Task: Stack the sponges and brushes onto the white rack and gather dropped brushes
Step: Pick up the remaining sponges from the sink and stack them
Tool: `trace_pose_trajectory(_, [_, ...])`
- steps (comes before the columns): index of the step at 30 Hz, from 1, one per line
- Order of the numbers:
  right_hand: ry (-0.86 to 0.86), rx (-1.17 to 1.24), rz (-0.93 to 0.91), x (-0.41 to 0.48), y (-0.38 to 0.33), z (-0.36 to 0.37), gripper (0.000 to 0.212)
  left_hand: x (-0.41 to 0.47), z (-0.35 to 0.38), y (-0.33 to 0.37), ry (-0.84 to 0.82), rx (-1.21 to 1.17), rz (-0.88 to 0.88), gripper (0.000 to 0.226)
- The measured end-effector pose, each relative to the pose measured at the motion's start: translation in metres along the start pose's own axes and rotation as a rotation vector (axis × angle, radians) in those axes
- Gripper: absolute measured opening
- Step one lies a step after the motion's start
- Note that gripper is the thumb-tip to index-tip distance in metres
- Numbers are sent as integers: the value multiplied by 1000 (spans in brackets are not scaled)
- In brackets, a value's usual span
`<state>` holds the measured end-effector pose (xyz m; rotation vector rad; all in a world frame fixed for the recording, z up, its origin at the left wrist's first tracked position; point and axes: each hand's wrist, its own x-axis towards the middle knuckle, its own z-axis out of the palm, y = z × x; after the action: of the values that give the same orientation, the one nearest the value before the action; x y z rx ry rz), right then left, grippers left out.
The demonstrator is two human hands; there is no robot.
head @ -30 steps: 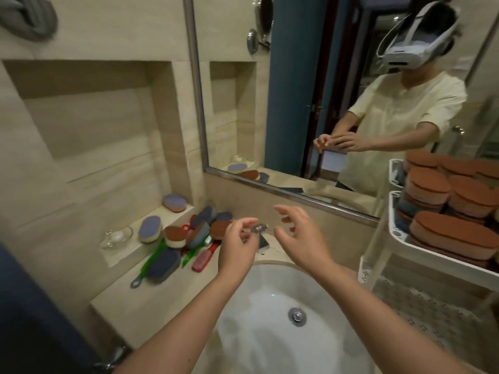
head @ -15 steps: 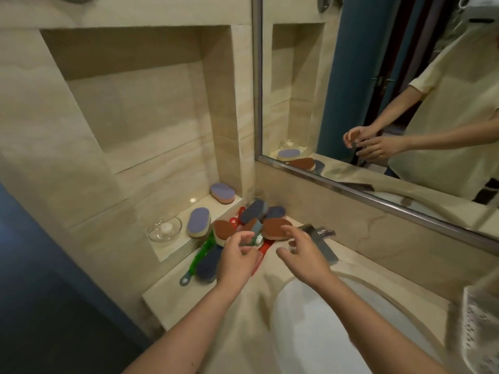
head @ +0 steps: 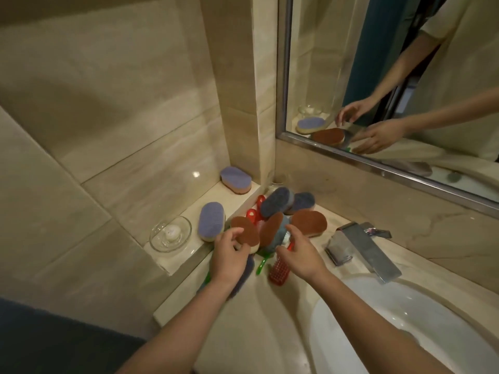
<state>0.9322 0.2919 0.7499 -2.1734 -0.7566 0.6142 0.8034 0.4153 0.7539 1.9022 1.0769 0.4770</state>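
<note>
Sponges and brushes lie heaped in the counter corner: three brown-topped sponges point(head: 309, 222), two dark blue sponges point(head: 276, 202), red brush handles point(head: 252, 214), a green brush point(head: 262, 265) and a red brush point(head: 279, 271). My left hand point(head: 229, 257) pinches the leftmost brown-topped sponge point(head: 244, 230) between thumb and fingers. My right hand point(head: 299, 252) reaches over the pile with fingers extended, just above the red brush. On the wall ledge rest two purple-topped sponges point(head: 211, 225). The white rack is out of view.
A glass soap dish point(head: 170, 233) stands on the ledge beside the purple sponges. A chrome faucet point(head: 361, 249) and the white sink point(head: 405, 319) are to the right. A mirror point(head: 378, 76) covers the back wall; tiled walls close the corner.
The view swung left and down, away from the rack. Both hands moved forward into the pile; my left hand took hold of a brown-topped sponge.
</note>
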Motion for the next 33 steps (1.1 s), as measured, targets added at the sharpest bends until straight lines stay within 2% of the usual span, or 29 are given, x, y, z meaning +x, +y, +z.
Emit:
trace_pose_trajectory(5, [-29, -79, 82, 23, -3, 19, 83, 22, -1, -9, -31, 71, -20, 38])
trace_pose_trajectory(10, [-55, -139, 184, 40, -5, 32, 82, 34, 5, -6, -94, 135, -116, 59])
trace_pose_trajectory(16, [-54, -93, 151, 48, -6, 38, 83, 40, 12, -6, -99, 144, -122, 63])
trace_pose_trajectory(20, [40, 53, 177, 41, -9, 35, 80, 38, 12, -4, -111, 3, -77, 58])
trace_pose_trajectory(28, [247, 486, 195, 16, -17, -8, 59, 23, 21, 34, -52, -409, -64, 45])
trace_pose_trajectory(33, [288, 625, 257, -13, -13, -47, 46, -3, 39, 65, -132, -456, -108, 41])
